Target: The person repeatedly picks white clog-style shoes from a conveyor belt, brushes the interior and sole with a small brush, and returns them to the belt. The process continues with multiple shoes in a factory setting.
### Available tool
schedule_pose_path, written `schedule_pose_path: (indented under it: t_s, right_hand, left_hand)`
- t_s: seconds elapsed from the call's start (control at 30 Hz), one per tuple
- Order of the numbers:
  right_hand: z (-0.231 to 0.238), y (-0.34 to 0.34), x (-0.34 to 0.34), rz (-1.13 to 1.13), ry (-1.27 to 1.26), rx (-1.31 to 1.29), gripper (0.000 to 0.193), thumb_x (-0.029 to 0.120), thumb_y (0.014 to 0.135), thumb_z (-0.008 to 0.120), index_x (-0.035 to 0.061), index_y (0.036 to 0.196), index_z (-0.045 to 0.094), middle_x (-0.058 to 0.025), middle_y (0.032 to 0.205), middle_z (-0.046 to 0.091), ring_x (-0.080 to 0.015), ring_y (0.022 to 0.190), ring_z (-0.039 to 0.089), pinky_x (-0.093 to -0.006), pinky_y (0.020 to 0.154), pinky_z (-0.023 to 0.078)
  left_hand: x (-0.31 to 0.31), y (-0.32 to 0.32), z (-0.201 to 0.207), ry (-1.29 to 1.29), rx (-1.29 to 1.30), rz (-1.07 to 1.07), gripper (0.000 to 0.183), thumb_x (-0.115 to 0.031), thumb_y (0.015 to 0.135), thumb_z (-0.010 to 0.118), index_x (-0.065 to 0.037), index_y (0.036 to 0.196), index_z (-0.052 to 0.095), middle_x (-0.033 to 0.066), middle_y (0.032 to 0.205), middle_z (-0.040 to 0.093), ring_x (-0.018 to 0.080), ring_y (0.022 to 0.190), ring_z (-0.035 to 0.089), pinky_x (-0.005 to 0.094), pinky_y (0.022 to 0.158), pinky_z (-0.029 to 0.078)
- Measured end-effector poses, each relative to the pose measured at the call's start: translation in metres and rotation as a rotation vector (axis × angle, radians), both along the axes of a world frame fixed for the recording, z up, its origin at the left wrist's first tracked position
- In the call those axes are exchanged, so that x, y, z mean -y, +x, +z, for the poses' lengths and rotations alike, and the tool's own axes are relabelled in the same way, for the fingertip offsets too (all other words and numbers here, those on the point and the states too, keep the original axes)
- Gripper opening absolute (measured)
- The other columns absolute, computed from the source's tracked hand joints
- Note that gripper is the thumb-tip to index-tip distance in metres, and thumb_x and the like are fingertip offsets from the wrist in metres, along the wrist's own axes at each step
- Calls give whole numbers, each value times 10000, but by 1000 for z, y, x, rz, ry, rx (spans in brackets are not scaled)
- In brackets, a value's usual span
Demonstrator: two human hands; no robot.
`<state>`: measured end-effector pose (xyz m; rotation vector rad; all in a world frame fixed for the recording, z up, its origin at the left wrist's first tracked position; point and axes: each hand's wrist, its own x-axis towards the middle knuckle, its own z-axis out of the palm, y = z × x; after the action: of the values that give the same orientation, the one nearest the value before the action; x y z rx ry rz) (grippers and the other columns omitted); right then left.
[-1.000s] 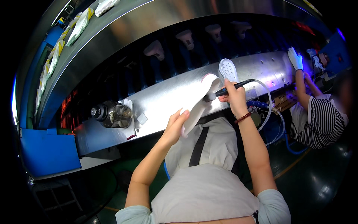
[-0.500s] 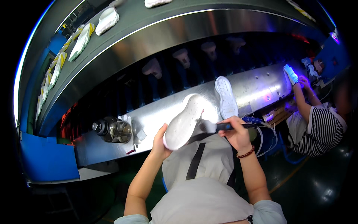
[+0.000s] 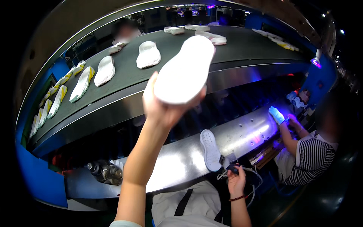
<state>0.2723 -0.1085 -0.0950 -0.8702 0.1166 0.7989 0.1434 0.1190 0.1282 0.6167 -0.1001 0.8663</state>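
one smooth, waisted white sole (image 3: 187, 70) gripped by the left hand (image 3: 160, 108), far conveyor (image 3: 125, 72) beyond; the right hand (image 3: 236, 182) clutches a dark-handled tool (image 3: 233, 169).

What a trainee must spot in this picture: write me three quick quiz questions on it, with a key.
1. True or false: the wearer's left hand is empty.
2. Fill in the blank: a dark ____ sits toward the left end of the metal ledge.
3. Which of the wearer's hands is nearer the grey-white sole lying on that ledge?

Key
1. False; it holds up a white shoe sole.
2. Bottle.
3. The right hand, which grips a dark tool.
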Motion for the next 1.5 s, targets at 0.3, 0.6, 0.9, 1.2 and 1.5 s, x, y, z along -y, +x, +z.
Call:
schedule_pose_path:
  t_s: [0.3, 0.6, 0.9, 1.2, 1.5]
  right_hand:
    - [-7, -3, 3, 172, 39, -5, 220, 209, 842, 446, -3, 855, 502, -143, 765, 570, -217, 641, 578, -299, 597, 488]
    - [-18, -6, -18, 378, 91, 63, 218, -53, 745, 523, -36, 962, 520, -133, 944, 559, -175, 791, 568, -265, 739, 466]
    - [-24, -20, -19, 627, -235, 15, 203, 76, 741, 584, -2, 927, 565, -42, 799, 574, -92, 685, 533, -194, 609, 417]
    - [-36, -2, -54, 612, -215, 184, 249, 53, 736, 600, -10, 972, 553, -65, 901, 586, -86, 802, 543, -187, 730, 428]
    - [-43, -13, -50, 587, -8, 252, 260, 51, 739, 598, -13, 983, 533, -53, 908, 580, -83, 807, 532, -193, 725, 426]
  left_hand:
    - [-72, 116, 11, -97, -301, 311, 900, -576, 739, 376, 39, 1273, -6, 204, 1316, 122, 280, 1212, 207, 410, 982, 182]
    - [-139, 188, 20, 796, -982, 973, 626, -324, 648, 573, 105, 1070, 402, 266, 1059, 468, 321, 1016, 462, 331, 860, 350]
    - [-188, 236, 28, 1596, -1450, 1331, 783, -347, 665, 605, 14, 1243, 220, 166, 1304, 230, 273, 1201, 246, 340, 975, 238]
    - [-193, 232, 14, 1663, -2041, 992, 641, -466, 737, 431, -141, 1262, 263, 105, 1270, 319, 313, 1172, 275, 460, 930, 232]
    - [-185, 218, 16, 2137, -1857, 1357, 323, -305, 679, 605, -86, 910, 546, 50, 949, 563, 201, 955, 485, 335, 761, 391]
